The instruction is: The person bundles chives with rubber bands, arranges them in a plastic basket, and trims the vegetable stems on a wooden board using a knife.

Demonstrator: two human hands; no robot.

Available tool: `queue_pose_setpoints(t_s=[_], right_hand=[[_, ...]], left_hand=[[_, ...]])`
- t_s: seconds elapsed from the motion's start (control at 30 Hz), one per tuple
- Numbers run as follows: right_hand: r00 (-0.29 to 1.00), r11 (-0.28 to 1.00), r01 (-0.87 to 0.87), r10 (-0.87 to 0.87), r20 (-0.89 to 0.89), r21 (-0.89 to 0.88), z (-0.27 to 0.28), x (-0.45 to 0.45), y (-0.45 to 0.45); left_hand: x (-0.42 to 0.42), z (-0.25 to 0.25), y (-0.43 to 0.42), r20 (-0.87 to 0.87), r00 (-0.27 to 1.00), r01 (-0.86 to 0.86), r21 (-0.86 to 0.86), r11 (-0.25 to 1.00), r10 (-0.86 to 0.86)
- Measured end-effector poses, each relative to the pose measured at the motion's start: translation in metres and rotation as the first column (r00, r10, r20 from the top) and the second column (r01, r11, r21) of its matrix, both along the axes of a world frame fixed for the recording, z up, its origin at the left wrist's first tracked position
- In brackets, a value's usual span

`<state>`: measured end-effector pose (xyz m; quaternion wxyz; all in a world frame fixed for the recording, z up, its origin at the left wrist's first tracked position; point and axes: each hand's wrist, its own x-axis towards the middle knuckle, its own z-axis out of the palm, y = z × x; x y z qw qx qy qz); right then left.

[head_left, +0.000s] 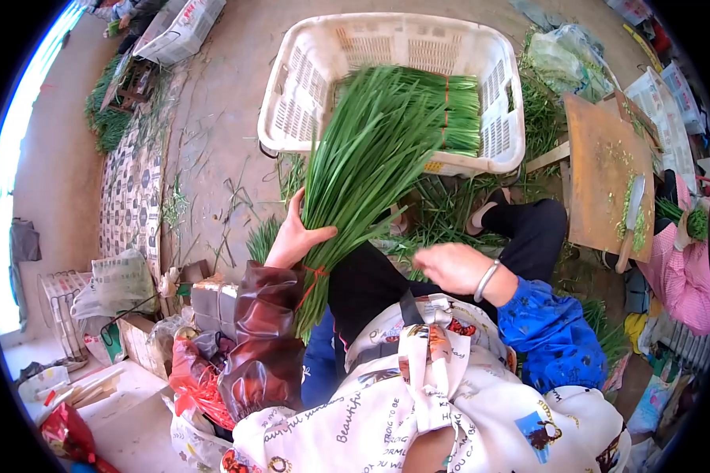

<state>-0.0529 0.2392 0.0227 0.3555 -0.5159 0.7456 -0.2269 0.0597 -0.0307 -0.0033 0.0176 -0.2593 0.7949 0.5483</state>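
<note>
My left hand [293, 238] is wrapped round a large bunch of garlic chives [367, 150], thumb across the front. A red band [315, 271] circles the stalks just below that hand, and the long green leaves fan up over the near rim of a white plastic crate [481, 165]. Inside the crate lie several banded bundles of chives [461, 118], partly hidden behind the held bunch. My right hand [457, 268], with a bracelet at the wrist, hovers over my lap, apart from the bunch. Its fingers point left, slightly blurred, with nothing visible in them.
Loose chives [442, 213] litter the floor below the crate. On the right, a knife [631, 221] lies on a wooden board [596, 173] with green scraps. A co-worker's pink sleeve [682, 276] shows beyond it. Bags and boxes [213, 307] crowd my left side.
</note>
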Motion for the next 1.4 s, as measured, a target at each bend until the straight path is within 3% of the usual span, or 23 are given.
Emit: queue_pose_setpoints(t_s=[0.07, 0.13, 0.17, 0.2, 0.27, 0.3, 0.4, 0.53, 0.6, 0.63, 0.73, 0.9, 1.27, 1.33, 1.4], right_hand=[[0.983, 0.919, 0.185, -0.165, 0.086, -0.348, 0.001, -0.006, -0.011], [0.877, 0.839, 0.43, -0.301, 0.374, -0.334, 0.007, -0.013, -0.031], [0.826, 0.829, 0.504, -0.381, 0.415, -0.241, 0.014, -0.018, -0.039], [0.826, 0.827, 0.506, -0.383, 0.414, -0.243, 0.01, -0.019, -0.047], [0.918, 0.713, 0.38, -0.37, 0.144, -0.59, -0.012, -0.016, -0.061], [0.928, 0.711, 0.318, -0.367, 0.055, -0.627, -0.019, -0.011, -0.066], [0.927, 0.828, 0.286, -0.367, -0.079, -0.482, -0.036, 0.003, -0.067], [0.904, 0.826, 0.401, -0.426, 0.027, -0.396, -0.034, 0.002, -0.07], [0.805, 0.721, 0.593, -0.51, 0.304, -0.359, -0.028, -0.01, -0.076], [0.692, 0.69, 0.686, -0.521, 0.5, -0.231, -0.023, -0.016, -0.078], [0.466, 0.595, 0.801, -0.541, 0.7, -0.073, -0.019, -0.037, -0.082], [0.388, 0.568, 0.823, -0.598, 0.701, 0.029, -0.024, -0.062, -0.091], [0.4, 0.728, 0.678, -0.482, 0.78, 0.102, -0.029, -0.033, -0.106], [0.282, 0.765, 0.624, -0.414, 0.865, 0.163, -0.03, -0.023, -0.107], [0.245, 0.767, 0.616, -0.404, 0.882, 0.18, -0.026, -0.014, -0.107]], left_hand=[[-0.003, -0.002, 0.004, 0.02, 1.0, -0.018, -0.007, 1.0, 0.018], [-0.005, -0.006, 0.005, -0.011, 0.999, -0.032, -0.053, 0.998, 0.031], [-0.006, -0.003, 0.008, -0.032, 0.999, -0.024, -0.127, 0.992, 0.02], [-0.006, -0.003, 0.008, -0.033, 0.999, -0.02, -0.128, 0.992, 0.016], [-0.006, -0.003, 0.008, -0.038, 0.999, -0.025, -0.129, 0.991, 0.02], [-0.005, -0.005, 0.007, -0.037, 0.999, -0.028, -0.13, 0.991, 0.024], [-0.001, -0.013, 0.004, -0.084, 0.995, -0.071, -0.119, 0.99, 0.061], [0.003, -0.019, 0.002, -0.052, 0.993, -0.112, -0.06, 0.992, 0.108], [0.002, -0.016, 0.003, -0.053, 0.992, -0.117, -0.043, 0.992, 0.114], [0.001, -0.013, 0.004, -0.058, 0.993, -0.108, -0.048, 0.993, 0.105], [0.002, -0.011, 0.005, -0.059, 0.994, -0.102, -0.075, 0.992, 0.097], [0.001, -0.004, 0.009, -0.065, 0.994, -0.092, -0.096, 0.991, 0.086], [-0.001, -0.005, 0.008, -0.059, 0.996, -0.077, -0.123, 0.989, 0.07], [-0.001, -0.009, 0.007, -0.061, 0.995, -0.086, -0.11, 0.99, 0.079], [0.001, -0.017, 0.003, -0.06, 0.994, -0.093, -0.097, 0.991, 0.087]])
